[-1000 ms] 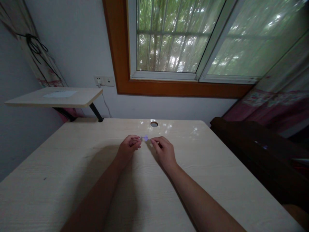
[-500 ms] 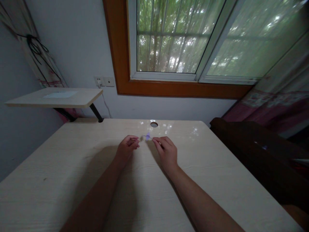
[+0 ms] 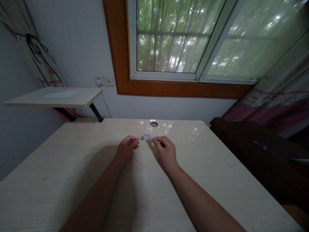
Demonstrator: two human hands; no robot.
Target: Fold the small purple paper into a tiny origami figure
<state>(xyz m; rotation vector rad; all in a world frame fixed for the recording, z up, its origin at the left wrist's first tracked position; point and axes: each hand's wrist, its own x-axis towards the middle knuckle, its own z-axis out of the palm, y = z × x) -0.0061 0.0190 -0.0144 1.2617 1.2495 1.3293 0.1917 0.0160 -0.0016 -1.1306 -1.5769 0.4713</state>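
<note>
My right hand (image 3: pixel 166 149) pinches one end of a thin stick-like piece with a small purple part (image 3: pixel 148 136) on it. The piece points left and slightly upward, above the light wooden table (image 3: pixel 154 193). Too small to make out is its exact kind. My left hand (image 3: pixel 126 148) is closed just to the left, its thumb against curled fingers, a small gap away from the piece's free end. Whether anything sits in those left fingertips I cannot see. Both forearms reach in from the near edge.
Behind the hands, a round cable hole (image 3: pixel 154 124) pierces the table near its back edge. A small raised shelf (image 3: pixel 84 98) on black legs stands at the back left with a pale sheet (image 3: pixel 60 94) on it. Dark wooden furniture (image 3: pixel 251 154) lies to the right, below the curtain (image 3: pixel 272 100).
The purple part looks turned and flatter than before, and the stick's free end tilts up more. My right hand has shifted very slightly left; my left hand is almost unmoved.
</note>
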